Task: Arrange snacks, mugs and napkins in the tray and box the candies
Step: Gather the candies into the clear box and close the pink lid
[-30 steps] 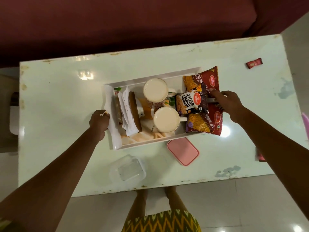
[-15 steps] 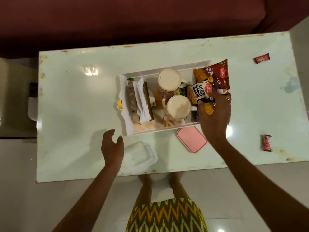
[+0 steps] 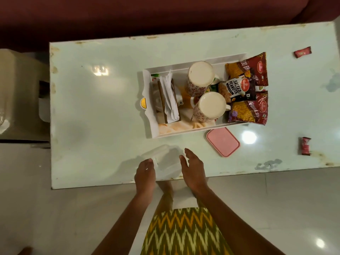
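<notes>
A white tray (image 3: 184,132) stands mid-table. It holds two upturned floral mugs (image 3: 200,75) (image 3: 211,106), napkins in a brown holder (image 3: 170,96), and at its right end a salted peanuts packet (image 3: 237,91) lying over two red snack packets (image 3: 247,69) (image 3: 249,110). A clear plastic box (image 3: 166,159) sits at the table's front edge, without its pink lid (image 3: 223,141), which lies to its right. My left hand (image 3: 145,173) touches the box's left side. My right hand (image 3: 193,168) hovers by its right side with fingers spread. Two red candies (image 3: 302,52) (image 3: 305,145) lie far right.
The pale green table (image 3: 95,126) has chipped edges and a dark red sofa (image 3: 147,13) behind it. A beige stool or bin (image 3: 20,96) stands off the table's left end. My patterned skirt and feet show below the front edge.
My right hand left the snack packets in the tray and came down beside the clear box. My left hand moved right to the box's left side. The camera view shifted left.
</notes>
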